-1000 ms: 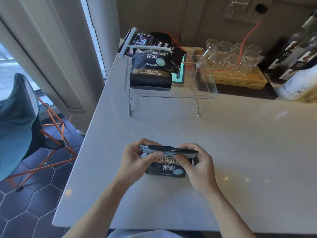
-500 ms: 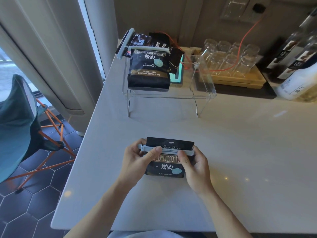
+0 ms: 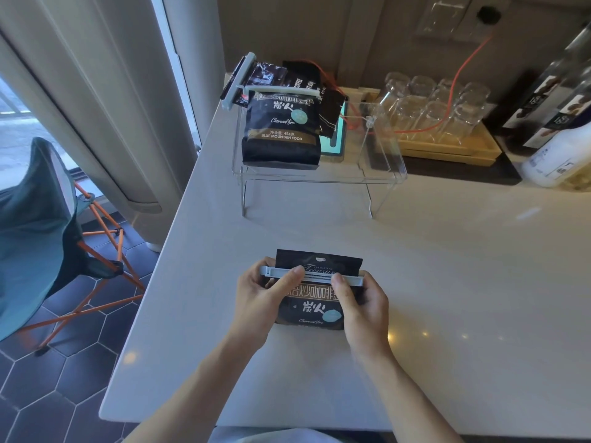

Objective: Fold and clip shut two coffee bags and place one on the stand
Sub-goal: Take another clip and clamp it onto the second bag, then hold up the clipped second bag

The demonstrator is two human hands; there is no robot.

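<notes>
A black coffee bag [image 3: 315, 306] stands on the white counter in front of me, its top flap upright above a long pale clip [image 3: 315, 277] that crosses it. My left hand [image 3: 262, 298] grips the clip's left end and the bag's side, thumb on top of the clip. My right hand [image 3: 364, 310] holds the clip's right end and the bag's other side. A second black bag [image 3: 281, 129], clipped at its top, sits on the left of the clear acrylic stand [image 3: 380, 174] further back.
Behind the stand lie more dark bags and another pale clip [image 3: 236, 81]. A wooden tray [image 3: 454, 148] of upturned glasses, an orange cable and bottles [image 3: 556, 123] fill the back right. The counter's left edge drops to a folding chair [image 3: 35, 225].
The bag's top, folded down under the clip a second ago, now stands upright above the clip. The clip sits lower across the bag. Both hands stay at its ends.
</notes>
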